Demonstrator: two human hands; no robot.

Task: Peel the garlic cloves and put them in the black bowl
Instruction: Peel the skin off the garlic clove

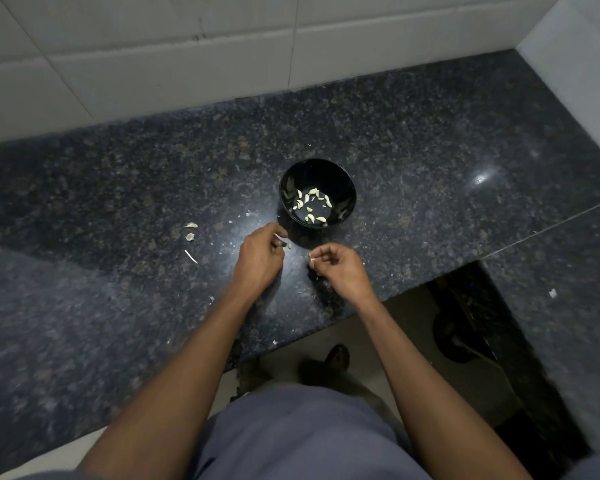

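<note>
Round glossy black bowl | left grip pinches papery skin; right grip pinches flake

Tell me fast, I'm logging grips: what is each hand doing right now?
Left hand: fingers curled, pinching a small pale piece, probably a garlic clove.
Right hand: fingers curled, pinching a tiny white scrap of garlic skin.

Bare forearms, grey-blue garment, sandal

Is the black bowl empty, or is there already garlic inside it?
Not empty: the black bowl stands upright and several pale peeled garlic cloves lie scattered on its bottom, far from filling it.
</note>
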